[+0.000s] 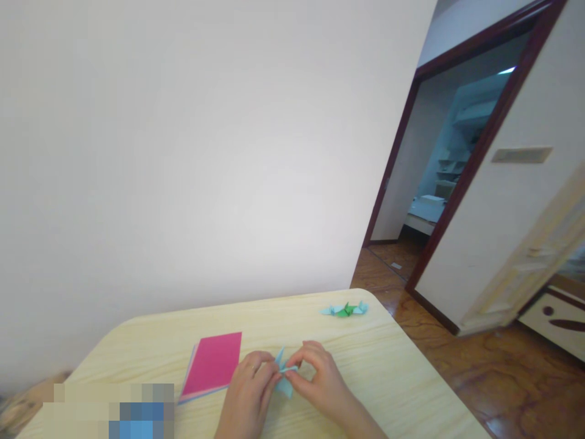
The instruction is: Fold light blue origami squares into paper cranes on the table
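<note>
My left hand (249,393) and my right hand (317,377) pinch a folded light blue paper piece (284,373) from either side, just above the light wood table (388,366). One of its points sticks up between my fingers, and my fingers hide its middle. To the left of my left hand lies a stack of origami paper (211,366), with a pink sheet on top and other colours at its edge. Beyond my hands rest a green paper crane (346,310) and a light blue paper crane (358,308), touching each other.
The table's rounded far corner lies close to a white wall (183,152). To the right, a brown patterned floor (479,378) runs past the table edge towards a dark-framed doorway (393,158). A pixelated patch (109,411) covers the bottom left.
</note>
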The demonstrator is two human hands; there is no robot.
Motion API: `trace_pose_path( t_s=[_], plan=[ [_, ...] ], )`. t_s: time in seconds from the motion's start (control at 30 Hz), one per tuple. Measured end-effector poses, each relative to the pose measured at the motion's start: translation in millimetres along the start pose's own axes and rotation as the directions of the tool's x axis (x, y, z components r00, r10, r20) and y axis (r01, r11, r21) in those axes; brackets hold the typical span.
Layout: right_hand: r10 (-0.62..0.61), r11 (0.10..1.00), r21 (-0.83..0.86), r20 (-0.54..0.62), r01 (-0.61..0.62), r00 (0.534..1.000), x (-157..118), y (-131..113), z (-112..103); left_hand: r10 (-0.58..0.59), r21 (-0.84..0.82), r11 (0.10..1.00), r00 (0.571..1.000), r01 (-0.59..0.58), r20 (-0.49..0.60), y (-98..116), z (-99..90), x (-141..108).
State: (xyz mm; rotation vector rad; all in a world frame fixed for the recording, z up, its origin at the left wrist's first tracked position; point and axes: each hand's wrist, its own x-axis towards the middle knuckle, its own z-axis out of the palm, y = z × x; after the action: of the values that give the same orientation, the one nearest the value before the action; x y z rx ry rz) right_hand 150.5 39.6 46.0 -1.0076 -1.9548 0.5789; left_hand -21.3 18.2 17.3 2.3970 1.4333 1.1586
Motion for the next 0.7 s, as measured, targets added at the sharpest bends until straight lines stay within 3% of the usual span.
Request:
trace_pose_path(
  t_s=[0.47, 0.7],
  plan=[
    [0.022, 0.994, 0.105, -0.008, -0.021, 1.000, 0.2, 5.6, -1.0, -0.001, 0.007, 1.000, 0.999, 0.001, -0.042, 0.2, -2.8, 2.3],
    [0.119, 0.971, 0.213, -0.019, -0.112, 0.993, 2.2, 6.6, 1.9, 0.016, -0.015, 1.000, 0.996, -0.017, -0.088, -2.0, -3.8, 4.4]
  ],
)
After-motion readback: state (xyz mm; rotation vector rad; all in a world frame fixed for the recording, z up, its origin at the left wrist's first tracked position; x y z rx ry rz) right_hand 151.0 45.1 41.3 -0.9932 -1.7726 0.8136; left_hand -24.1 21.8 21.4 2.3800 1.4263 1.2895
